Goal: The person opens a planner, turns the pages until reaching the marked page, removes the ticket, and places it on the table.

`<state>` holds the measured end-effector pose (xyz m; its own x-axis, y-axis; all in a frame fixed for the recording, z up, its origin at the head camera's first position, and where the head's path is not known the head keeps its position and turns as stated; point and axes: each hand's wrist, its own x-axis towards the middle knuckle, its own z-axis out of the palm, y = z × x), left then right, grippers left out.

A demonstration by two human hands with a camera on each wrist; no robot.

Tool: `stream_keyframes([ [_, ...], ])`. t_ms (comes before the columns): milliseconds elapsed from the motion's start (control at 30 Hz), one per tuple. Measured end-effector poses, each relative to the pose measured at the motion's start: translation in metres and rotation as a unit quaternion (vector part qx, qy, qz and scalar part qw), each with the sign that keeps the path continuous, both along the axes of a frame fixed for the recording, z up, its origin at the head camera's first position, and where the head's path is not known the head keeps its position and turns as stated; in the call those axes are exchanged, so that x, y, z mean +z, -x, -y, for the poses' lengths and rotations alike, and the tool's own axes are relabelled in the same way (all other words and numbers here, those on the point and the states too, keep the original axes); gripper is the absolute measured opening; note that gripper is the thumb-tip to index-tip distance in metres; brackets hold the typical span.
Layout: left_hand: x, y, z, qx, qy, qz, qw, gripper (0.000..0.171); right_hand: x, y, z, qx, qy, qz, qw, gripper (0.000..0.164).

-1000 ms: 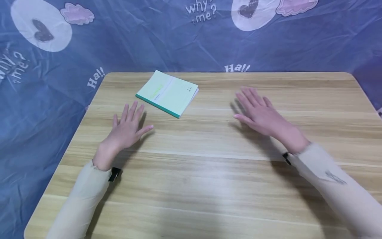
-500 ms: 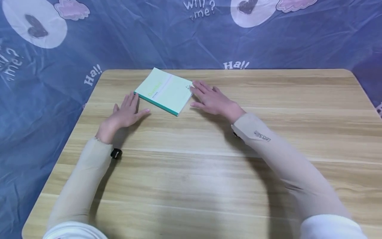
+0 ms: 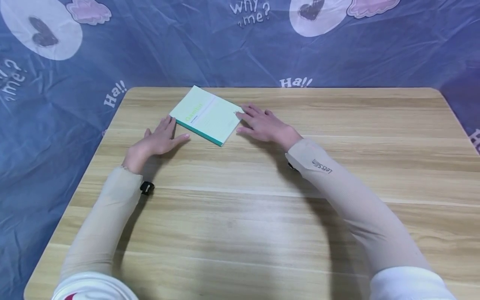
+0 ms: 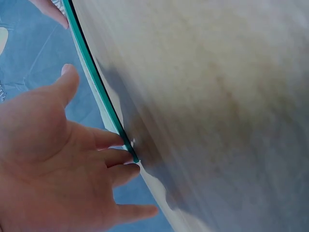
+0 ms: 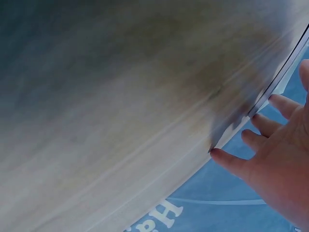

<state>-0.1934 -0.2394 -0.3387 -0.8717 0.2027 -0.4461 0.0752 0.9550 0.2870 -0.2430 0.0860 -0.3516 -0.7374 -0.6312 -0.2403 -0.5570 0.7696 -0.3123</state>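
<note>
A pale green notebook (image 3: 210,116) with a dark green spine lies closed and slanted near the back of the table, left of centre. My left hand (image 3: 159,137) is at its left corner, fingers extended and thumb spread; in the left wrist view the fingertips (image 4: 128,155) meet the green spine (image 4: 99,79). Opposite, my right hand (image 3: 264,125) reaches the notebook's right corner, its fingertips overlapping the cover there. The right wrist view has these fingers (image 5: 263,124) straight beside the notebook's page edge (image 5: 277,79). Neither hand curls round the notebook.
The wood-grain table (image 3: 240,216) stretches in front of the notebook and to its right. Behind it hangs a blue printed cloth (image 3: 180,46), which also runs down the left side. A small black device (image 3: 147,188) sits at the left wrist.
My right hand has swept left across the table to the notebook's right corner. The left hand has moved slightly forward to the left corner. The notebook has barely shifted.
</note>
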Motion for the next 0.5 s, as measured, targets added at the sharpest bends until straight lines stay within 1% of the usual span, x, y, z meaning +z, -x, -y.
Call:
stream_keyframes([
  [200, 0.001, 0.0, -0.001, -0.011, -0.002, 0.004, 0.9999, 0.095, 0.001, -0.009, -0.004, 0.002, -0.005, -0.006, 1.0, 0.069],
  [367, 0.001, 0.0, -0.004, -0.025, -0.008, 0.009, 0.9996, 0.096, 0.002, -0.023, -0.015, 0.001, -0.008, -0.016, 1.0, 0.069],
  [500, 0.001, -0.002, -0.01, -0.039, -0.011, 0.008, 0.9992, 0.096, -0.001, -0.035, -0.026, 0.0, -0.016, -0.02, 1.0, 0.07],
])
